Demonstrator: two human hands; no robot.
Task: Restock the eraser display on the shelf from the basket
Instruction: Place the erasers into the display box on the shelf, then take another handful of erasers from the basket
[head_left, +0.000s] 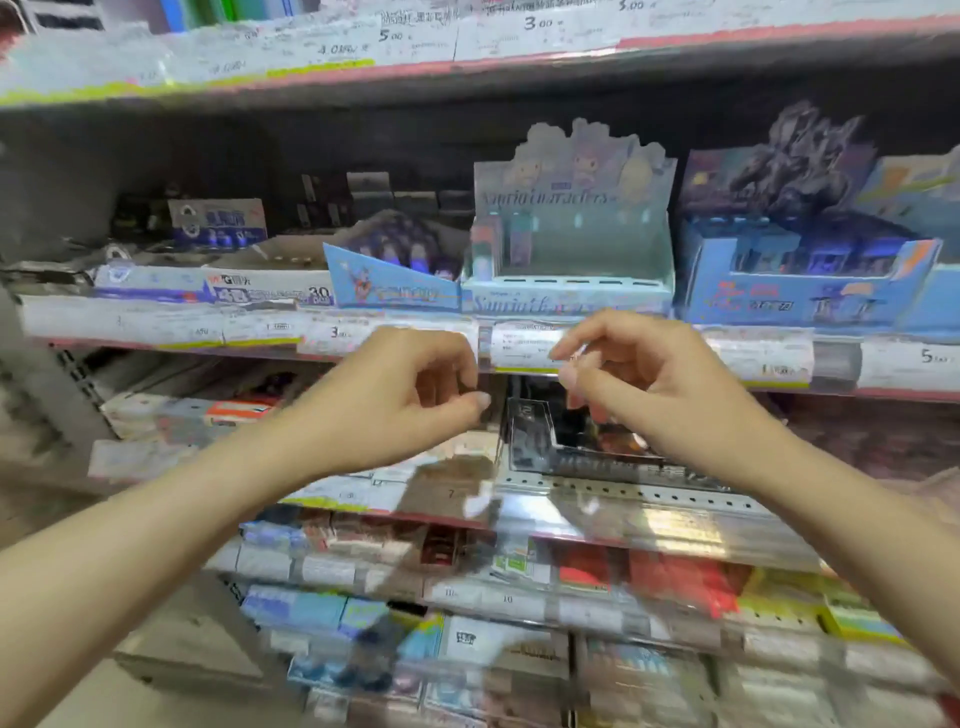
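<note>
The eraser display (569, 299) is a pale blue cardboard box with cartoon characters on its back card, standing on the middle shelf. It holds only a few erasers (501, 244), upright at its left end; the rest of the tray is bare. My left hand (400, 400) and my right hand (639, 379) hover side by side just below and in front of the box, level with the price strip. The fingers of both are loosely curled and I see nothing in either. The basket is out of view.
A tilted blue box of purple items (395, 275) stands left of the display and a larger blue box (800, 280) stands right of it. Price labels (524, 345) line the shelf edge. A black tray (550, 441) and packed stationery fill the lower shelves.
</note>
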